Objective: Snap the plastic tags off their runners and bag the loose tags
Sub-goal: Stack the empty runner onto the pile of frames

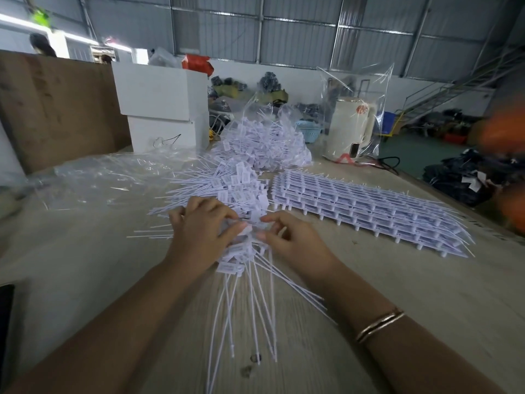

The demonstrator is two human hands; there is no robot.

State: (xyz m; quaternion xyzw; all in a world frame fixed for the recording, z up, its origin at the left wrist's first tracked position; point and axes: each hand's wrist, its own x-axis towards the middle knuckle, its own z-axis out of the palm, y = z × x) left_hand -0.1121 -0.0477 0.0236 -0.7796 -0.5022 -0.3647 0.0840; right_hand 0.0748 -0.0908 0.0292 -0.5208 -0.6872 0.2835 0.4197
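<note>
Bagged tags (264,143) beyond hands | runner stack (366,209) untouched right | left hand (203,231), right hand (289,240) pinching loose tags (241,251)

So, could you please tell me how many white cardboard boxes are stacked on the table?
2. The upper white box sits at the back left of the table, and the lower white box lies directly under it. Others may be hidden behind them.
</note>
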